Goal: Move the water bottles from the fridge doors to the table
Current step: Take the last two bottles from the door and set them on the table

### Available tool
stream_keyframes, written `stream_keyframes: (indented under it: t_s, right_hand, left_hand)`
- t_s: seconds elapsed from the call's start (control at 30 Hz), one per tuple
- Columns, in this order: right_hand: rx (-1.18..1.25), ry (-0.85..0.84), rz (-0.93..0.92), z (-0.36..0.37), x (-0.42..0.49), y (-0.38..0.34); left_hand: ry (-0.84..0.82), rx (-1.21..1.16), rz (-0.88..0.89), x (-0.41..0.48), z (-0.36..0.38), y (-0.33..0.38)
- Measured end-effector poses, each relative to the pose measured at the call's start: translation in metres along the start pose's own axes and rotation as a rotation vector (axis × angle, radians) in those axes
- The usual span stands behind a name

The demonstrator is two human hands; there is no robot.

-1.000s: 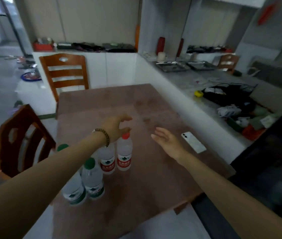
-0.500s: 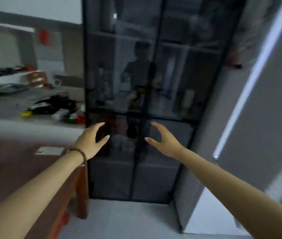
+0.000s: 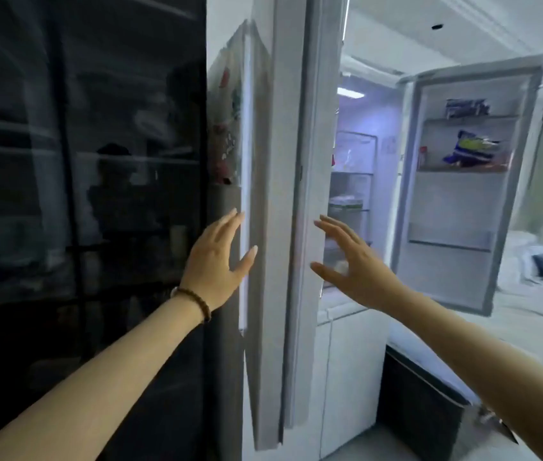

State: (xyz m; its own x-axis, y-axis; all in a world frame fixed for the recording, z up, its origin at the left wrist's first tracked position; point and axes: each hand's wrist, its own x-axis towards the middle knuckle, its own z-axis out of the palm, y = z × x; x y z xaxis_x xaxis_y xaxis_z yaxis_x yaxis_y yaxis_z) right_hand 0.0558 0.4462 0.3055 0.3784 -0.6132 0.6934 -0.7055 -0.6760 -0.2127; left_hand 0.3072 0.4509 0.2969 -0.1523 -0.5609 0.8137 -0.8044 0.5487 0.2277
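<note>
No water bottles can be made out; the picture is blurred by motion. The fridge (image 3: 356, 181) stands with both upper doors swung out. The left fridge door (image 3: 265, 227) is seen edge-on, its long axis upright, its inner side turned away so its racks are hidden. The right fridge door (image 3: 462, 181) hangs wide open, its inner side facing the camera. Its top rack holds a blue-and-white packet (image 3: 466, 108); the rack below holds a crumpled blue, yellow and white bag (image 3: 471, 148) and a small red item at its left end; the lower racks look bare. Inside the lit fridge, glass shelves carry pale items too blurred to name.

The left hand (image 3: 215, 264), a bead bracelet (image 3: 198, 301) on its wrist, is released with fingers spread, in front of the left door's outer edge. The right hand (image 3: 354, 264) is likewise released, fingers spread, in front of the fridge opening. A dark glass cabinet (image 3: 80, 194) stands to the left.
</note>
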Motion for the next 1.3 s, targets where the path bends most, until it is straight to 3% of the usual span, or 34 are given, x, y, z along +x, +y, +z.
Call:
stream_keyframes:
  t_s: [0.3,0.6,0.83,1.1,1.3]
  right_hand:
    - [-0.007,-0.006,0.100,-0.080,-0.023,0.182]
    - [0.188,-0.065,0.042,-0.056,0.021,0.281]
    - [0.449,-0.101,0.074,-0.018,0.081,0.345]
    - [0.692,-0.189,-0.005,0.026,0.191,0.376]
    - [0.921,-0.322,-0.181,0.095,0.255,0.370]
  left_hand:
    - [0.012,0.237,0.232,0.083,0.115,0.129]
    - [0.026,0.309,-0.092,0.155,0.206,0.120]
    - [0.171,0.322,-0.323,0.202,0.252,0.076]
    - [0.152,0.367,-0.497,0.223,0.265,0.042]
    - [0.172,0.383,-0.633,0.227,0.276,0.011]
